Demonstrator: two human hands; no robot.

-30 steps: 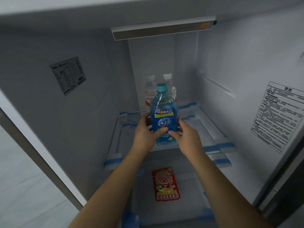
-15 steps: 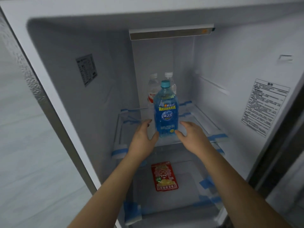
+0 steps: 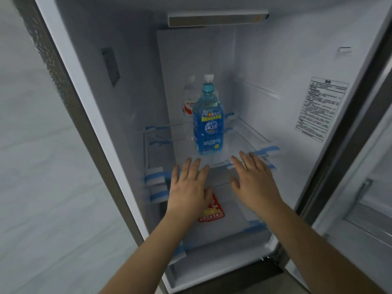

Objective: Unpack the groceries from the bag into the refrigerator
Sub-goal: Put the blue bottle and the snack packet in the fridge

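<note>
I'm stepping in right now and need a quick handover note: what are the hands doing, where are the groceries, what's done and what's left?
Left hand and right hand: both open, empty, apart from the blue bottle.
Blue bottle stands upright on the glass shelf, in front of two clear bottles.
Red snack packet lies on the shelf below.
Bag not in view; check it for remaining items.

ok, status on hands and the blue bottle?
Left hand, right hand open, empty. Blue bottle upright on glass shelf. Nothing in the way.
</note>
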